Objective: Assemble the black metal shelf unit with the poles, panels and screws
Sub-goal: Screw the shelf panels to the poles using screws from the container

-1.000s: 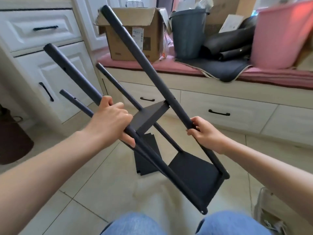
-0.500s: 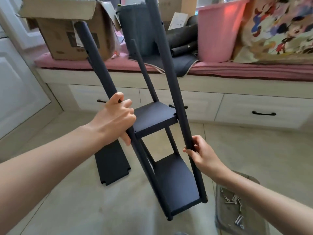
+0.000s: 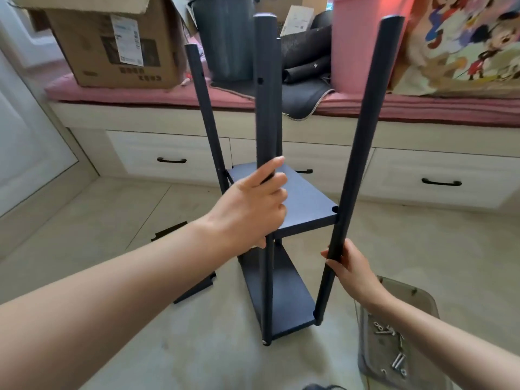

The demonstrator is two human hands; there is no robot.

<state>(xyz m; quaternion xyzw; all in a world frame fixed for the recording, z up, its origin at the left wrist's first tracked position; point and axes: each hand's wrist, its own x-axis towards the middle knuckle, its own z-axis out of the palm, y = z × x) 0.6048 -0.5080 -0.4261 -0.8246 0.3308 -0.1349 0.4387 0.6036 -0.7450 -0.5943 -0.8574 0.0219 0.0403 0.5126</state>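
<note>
The shelf unit (image 3: pixel 284 249) stands roughly upright on the floor (image 3: pixel 112 220), centre of the scene, with two panels fitted between four poles. The upper panel (image 3: pixel 306 201) sits about mid-height; the lower panel (image 3: pixel 284 302) is near the feet.

The left hand (image 3: pixel 250 209) grips the near-centre pole (image 3: pixel 266 108) at the level of the upper panel. Its fingers (image 3: pixel 274 190) are curled closed round the pole, the thumb (image 3: pixel 270 167) lying up along it.

The right hand (image 3: pixel 351 271) holds the right pole (image 3: pixel 363 136) just below the upper panel, from the near side. Its fingertips wrap the pole closely.

The far-left pole (image 3: pixel 206 116) is free of both hands. A fourth pole is mostly hidden behind the near-centre one.

A loose black panel (image 3: pixel 194 288) lies flat on the floor left of the unit, partly covered by the left forearm. A clear tray (image 3: pixel 416 299) at near right holds loose screws (image 3: pixel 394 347).

On the far window seat (image 3: pixel 140 94) stand a cardboard box (image 3: pixel 112 43), a grey bin (image 3: pixel 225 38) and a pink bin (image 3: pixel 354 43).
</note>
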